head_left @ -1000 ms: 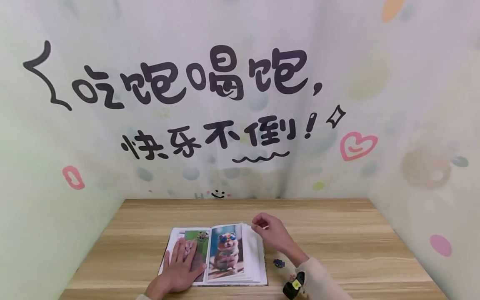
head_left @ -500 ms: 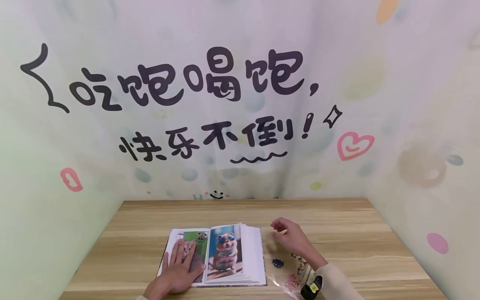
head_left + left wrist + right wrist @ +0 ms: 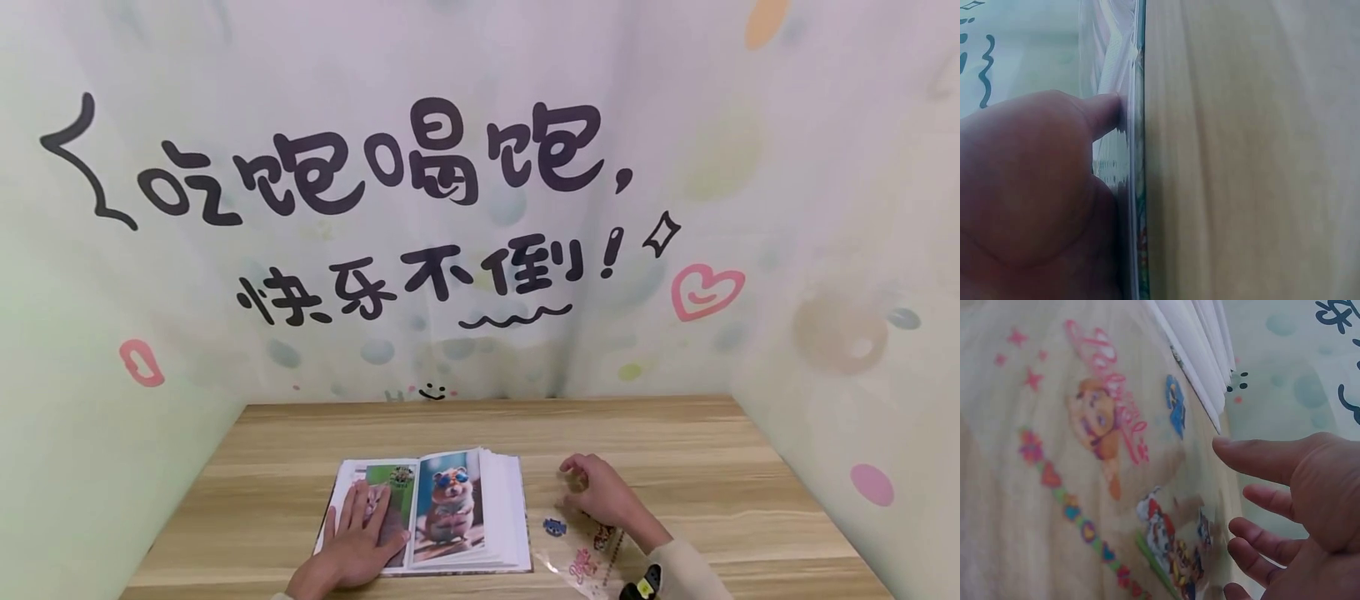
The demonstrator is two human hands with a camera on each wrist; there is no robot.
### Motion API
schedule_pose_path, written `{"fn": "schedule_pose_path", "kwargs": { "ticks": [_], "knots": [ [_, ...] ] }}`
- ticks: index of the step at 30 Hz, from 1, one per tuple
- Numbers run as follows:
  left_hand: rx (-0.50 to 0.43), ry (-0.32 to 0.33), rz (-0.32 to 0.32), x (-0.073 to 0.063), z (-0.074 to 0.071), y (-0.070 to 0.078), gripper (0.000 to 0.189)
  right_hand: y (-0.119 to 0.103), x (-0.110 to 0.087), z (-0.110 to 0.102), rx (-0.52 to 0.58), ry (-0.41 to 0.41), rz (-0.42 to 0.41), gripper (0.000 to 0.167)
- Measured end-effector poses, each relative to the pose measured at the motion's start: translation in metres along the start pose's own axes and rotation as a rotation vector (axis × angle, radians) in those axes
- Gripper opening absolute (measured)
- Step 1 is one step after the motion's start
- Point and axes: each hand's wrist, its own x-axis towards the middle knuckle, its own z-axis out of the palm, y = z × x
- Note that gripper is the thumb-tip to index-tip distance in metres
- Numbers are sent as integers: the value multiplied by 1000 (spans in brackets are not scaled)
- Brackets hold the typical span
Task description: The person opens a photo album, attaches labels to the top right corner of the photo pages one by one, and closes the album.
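An open photo album [image 3: 510,517] lies on the wooden table, a hamster photo [image 3: 450,504] with blue sunglasses on its right page. My left hand [image 3: 360,537] rests flat on the left page, fingers spread over a green-backed picture [image 3: 401,508] that bears a small sticker [image 3: 402,475]. To the right of the album lies a clear sticker sheet [image 3: 581,567] with colourful cartoon stickers and a small blue sticker [image 3: 555,527]. Above this sheet hovers my right hand [image 3: 603,496], its fingers loosely bent and, in the right wrist view, holding nothing. The hand hides part of the sheet.
The wooden table [image 3: 300,433] spreads around the album. A printed fabric wall [image 3: 525,358] with black lettering rises behind it. On the right wrist sits a black strap [image 3: 641,583]. Loose page edges [image 3: 1204,356] stand a little apart at the album's right side.
My right hand has moved away from the album's upper right corner, rightward and slightly down, over the sticker sheet, uncovering more of it. The left hand stays in place.
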Motion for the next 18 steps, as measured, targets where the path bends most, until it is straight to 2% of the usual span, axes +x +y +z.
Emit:
{"fn": "schedule_pose_path", "kwargs": {
  "ticks": [6, 18],
  "knots": [
    [2, 6, 3, 1, 2, -2, 100, 0, -3, 1, -36, 10, 48, 49],
    [-33, 3, 11, -4, -4, 4, 97, 7, -7, 3, -23, 76, 64, 41]
  ]
}}
